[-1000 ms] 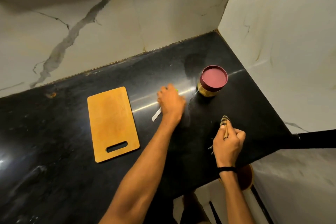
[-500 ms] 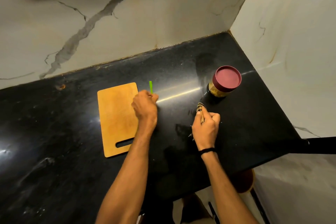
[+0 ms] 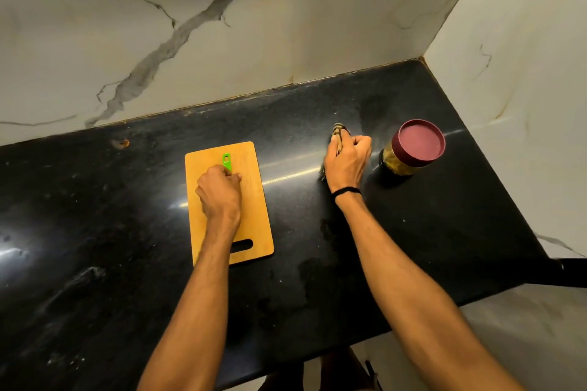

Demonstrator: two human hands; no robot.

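Observation:
A wooden cutting board [image 3: 254, 200] with a slot handle lies flat on the black counter [image 3: 95, 216]. My left hand [image 3: 219, 192] is over the board's middle and grips a knife; only its green handle end [image 3: 226, 162] shows, pointing away from me, and the blade is hidden under the hand. To the right of the board, my right hand [image 3: 347, 159] grips a small brown striped object [image 3: 338, 133] whose ends stick out above and below the fist. It is just left of a jar [image 3: 398, 165].
The jar has a dark red lid [image 3: 419, 141] and stands near the counter's right back corner. Marble walls close the back and right side. The counter's front edge runs diagonally at the lower right, with floor below.
My left hand took the knife from the counter near the jar and carried it left onto the board. My right hand moved from the front edge up beside the jar.

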